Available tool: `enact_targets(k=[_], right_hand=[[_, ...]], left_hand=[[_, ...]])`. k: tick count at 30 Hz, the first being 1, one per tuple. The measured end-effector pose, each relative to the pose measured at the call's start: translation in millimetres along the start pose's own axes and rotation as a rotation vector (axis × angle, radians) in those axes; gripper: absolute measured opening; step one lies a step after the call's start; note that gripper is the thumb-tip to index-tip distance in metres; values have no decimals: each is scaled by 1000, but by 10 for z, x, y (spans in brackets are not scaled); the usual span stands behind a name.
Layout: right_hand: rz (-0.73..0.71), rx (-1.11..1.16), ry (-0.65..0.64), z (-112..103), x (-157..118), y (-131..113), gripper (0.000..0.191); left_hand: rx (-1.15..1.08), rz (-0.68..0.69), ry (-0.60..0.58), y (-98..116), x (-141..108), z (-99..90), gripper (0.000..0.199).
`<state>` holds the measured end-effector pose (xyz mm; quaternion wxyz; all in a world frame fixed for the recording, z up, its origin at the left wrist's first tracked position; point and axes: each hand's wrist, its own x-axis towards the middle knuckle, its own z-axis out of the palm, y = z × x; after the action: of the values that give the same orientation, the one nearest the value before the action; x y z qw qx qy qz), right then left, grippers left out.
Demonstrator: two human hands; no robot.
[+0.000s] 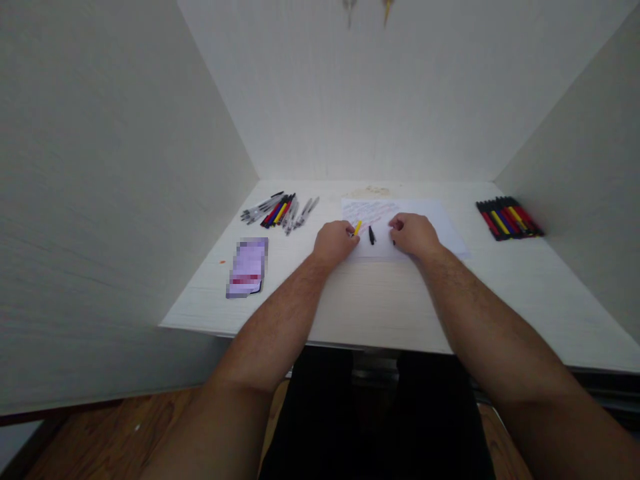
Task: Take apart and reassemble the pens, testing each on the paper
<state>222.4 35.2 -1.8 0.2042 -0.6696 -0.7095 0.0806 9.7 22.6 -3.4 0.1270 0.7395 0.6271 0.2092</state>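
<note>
My left hand [336, 241] is closed around a short yellow pen barrel [357, 228], its end poking up between thumb and fingers. A black pen part [371, 235], probably a cap or tip section, lies on the white paper [430, 227] between my hands. My right hand [413, 233] rests at the paper with its fingers pinched together. A small dark bit [394, 243] shows under those fingers, but what they hold is hidden. Rows of faint reddish pen strokes cover the paper's left part.
Left of my hands lie clear pen barrels [300, 215] and coloured pen pieces [280, 211]. A phone [248, 267], blurred out, lies nearer the front left. Red, yellow and blue pens with black ends [509, 219] are lined up at the right wall [575, 147]. White panels enclose the desk.
</note>
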Motion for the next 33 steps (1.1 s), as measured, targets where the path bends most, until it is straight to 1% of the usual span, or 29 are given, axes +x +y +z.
enact_targets(k=[3, 6, 14, 20, 24, 28, 31, 33], right_hand=[[32, -35, -7, -26, -16, -21, 31], [65, -69, -8, -42, -27, -36, 33], [93, -148, -5, -33, -7, -33, 31], [70, -224, -76, -60, 5, -60, 30], [42, -269, -128, -47, 11, -76, 31], [43, -226, -130, -22, 35, -62, 32], [45, -115, -74, -28, 79, -31, 32], [53, -24, -20, -45, 111, -7, 28]], left_hand=[[6, -12, -1, 11, -4, -5, 26], [7, -12, 23, 21, -9, -6, 26], [-18, -53, 56, 34, -10, 3, 30], [-72, -27, 69, 39, -9, 25, 28], [-122, -38, 77, 61, -11, 15, 24], [-164, -25, 102, 65, -12, -9, 21], [-182, 7, 131, 50, -15, -18, 18], [-210, 16, 148, 41, -19, -18, 17]])
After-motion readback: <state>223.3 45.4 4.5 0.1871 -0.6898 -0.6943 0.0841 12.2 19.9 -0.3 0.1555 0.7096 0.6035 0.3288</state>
